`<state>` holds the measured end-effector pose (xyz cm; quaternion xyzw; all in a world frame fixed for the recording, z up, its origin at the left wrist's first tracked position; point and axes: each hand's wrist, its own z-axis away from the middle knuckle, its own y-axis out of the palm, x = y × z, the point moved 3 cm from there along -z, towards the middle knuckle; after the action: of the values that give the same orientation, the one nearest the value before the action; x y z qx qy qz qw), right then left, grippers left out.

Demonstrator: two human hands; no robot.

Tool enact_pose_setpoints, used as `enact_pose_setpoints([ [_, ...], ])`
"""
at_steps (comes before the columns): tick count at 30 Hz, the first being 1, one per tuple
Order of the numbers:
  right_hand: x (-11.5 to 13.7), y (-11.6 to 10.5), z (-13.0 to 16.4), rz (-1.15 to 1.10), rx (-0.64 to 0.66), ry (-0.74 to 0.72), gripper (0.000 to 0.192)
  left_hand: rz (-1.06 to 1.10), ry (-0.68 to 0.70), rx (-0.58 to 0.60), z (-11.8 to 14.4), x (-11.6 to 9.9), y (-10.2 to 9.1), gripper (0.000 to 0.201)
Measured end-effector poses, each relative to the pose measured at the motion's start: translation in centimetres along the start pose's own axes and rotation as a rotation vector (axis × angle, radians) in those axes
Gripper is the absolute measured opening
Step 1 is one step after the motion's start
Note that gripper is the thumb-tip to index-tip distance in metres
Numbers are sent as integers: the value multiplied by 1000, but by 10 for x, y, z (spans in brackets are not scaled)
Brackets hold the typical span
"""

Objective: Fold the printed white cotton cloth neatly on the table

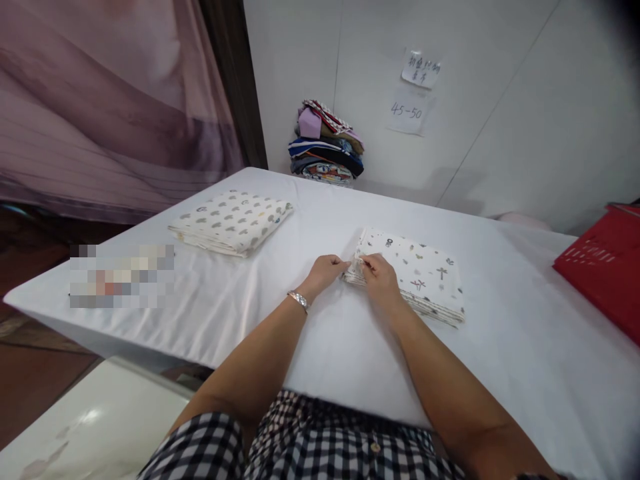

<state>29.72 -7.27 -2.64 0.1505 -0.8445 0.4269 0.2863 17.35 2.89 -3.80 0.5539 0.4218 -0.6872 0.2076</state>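
A folded white cloth (420,267) with small palm-tree and leaf prints lies in several layers in front of me, slightly right of centre. At its left corner, my left hand (327,272) pinches the edge between thumb and fingers. Close beside it my right hand (381,277) is closed on the same corner, where the fabric is bunched up a little. A second folded cloth (233,220), white with grey-green prints, rests farther left, apart from both hands.
A white-covered table (310,227) spans the view. Stacked folded fabrics (327,143) stand behind it by the wall, under paper notes (407,110). A red bag-like item (603,267) sits at the right edge. A pixelated object (123,277) lies left; a pink curtain (110,100) hangs behind.
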Motion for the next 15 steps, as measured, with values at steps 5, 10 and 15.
enact_pose_setpoints([
  [5, 7, 3, 4, 240, 87, -146, 28, -43, -7, 47, 1, 0, 5, 23],
  [10, 10, -4, 1, 257, 36, -168, 28, 123, -84, 62, 4, -3, 6, 21],
  [15, 9, 3, 3, 185, 93, -112, 21, 249, -143, 103, 7, -5, 7, 18],
])
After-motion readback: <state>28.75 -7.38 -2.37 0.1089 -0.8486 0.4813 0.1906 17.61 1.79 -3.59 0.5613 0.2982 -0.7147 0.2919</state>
